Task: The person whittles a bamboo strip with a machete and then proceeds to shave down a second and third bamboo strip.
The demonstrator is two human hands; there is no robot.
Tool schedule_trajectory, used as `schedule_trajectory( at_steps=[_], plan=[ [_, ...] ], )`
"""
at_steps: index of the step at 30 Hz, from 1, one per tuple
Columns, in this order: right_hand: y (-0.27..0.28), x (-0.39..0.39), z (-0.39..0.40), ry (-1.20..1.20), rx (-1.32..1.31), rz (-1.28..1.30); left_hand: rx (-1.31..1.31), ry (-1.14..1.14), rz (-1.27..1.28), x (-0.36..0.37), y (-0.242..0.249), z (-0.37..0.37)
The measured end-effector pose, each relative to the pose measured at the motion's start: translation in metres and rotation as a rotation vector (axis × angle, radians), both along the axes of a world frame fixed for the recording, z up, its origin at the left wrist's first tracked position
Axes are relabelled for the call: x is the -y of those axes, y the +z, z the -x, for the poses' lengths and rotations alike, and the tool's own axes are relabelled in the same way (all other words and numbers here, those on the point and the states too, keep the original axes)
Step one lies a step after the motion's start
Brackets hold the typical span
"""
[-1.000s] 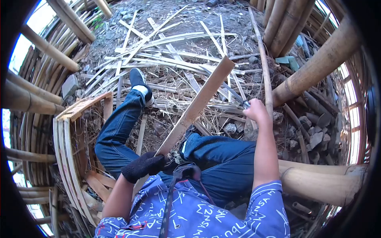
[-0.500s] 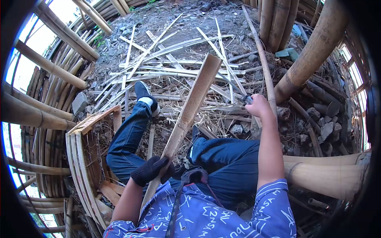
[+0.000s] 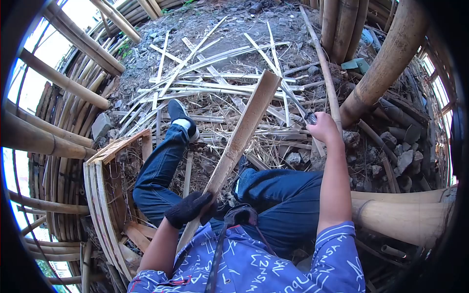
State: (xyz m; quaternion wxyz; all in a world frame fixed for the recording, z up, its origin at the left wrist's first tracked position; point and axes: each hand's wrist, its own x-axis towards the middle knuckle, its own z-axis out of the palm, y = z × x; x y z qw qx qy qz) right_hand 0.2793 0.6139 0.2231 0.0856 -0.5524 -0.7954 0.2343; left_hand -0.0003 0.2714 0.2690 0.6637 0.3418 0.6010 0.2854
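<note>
My left hand (image 3: 188, 207), in a black glove, grips a long flat bamboo slat (image 3: 243, 133) near its lower end. The slat slants up and away over my legs, its far end above the ground litter. My right hand (image 3: 324, 128), bare, is closed on the handle of a knife (image 3: 296, 102) whose thin blade runs up to the slat's upper right edge. I sit with blue-jeaned legs spread, one black shoe (image 3: 179, 112) stretched forward.
Thin bamboo strips (image 3: 205, 73) litter the dirt ahead. A stack of curved slats (image 3: 105, 190) lies at my left. Thick bamboo poles (image 3: 386, 63) lean at right, another thick pole (image 3: 405, 222) lies by my right hip, and stones (image 3: 395, 156) sit beyond it.
The slat swung more upright, then tilted slightly right again. My right hand with the knife rose a little, and the blade now points toward the slat's top end.
</note>
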Motion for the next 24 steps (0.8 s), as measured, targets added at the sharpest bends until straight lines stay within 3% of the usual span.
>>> schedule_trajectory(
  at_steps=[11,15,19,24],
  plan=[
    [0.020,0.014,0.023,-0.177,-0.137,-0.184,0.008,0.059,0.034,-0.004,-0.009,-0.003],
    [0.034,0.044,0.048,-0.095,-0.645,-0.156,-0.070,0.180,0.088,-0.015,-0.019,-0.005],
    [0.032,0.071,0.064,0.142,-0.648,-0.206,-0.064,0.248,0.133,-0.025,-0.029,-0.001],
    [0.003,0.089,0.085,0.333,-0.273,-0.282,-0.148,0.303,0.135,-0.031,-0.032,-0.006]
  ],
)
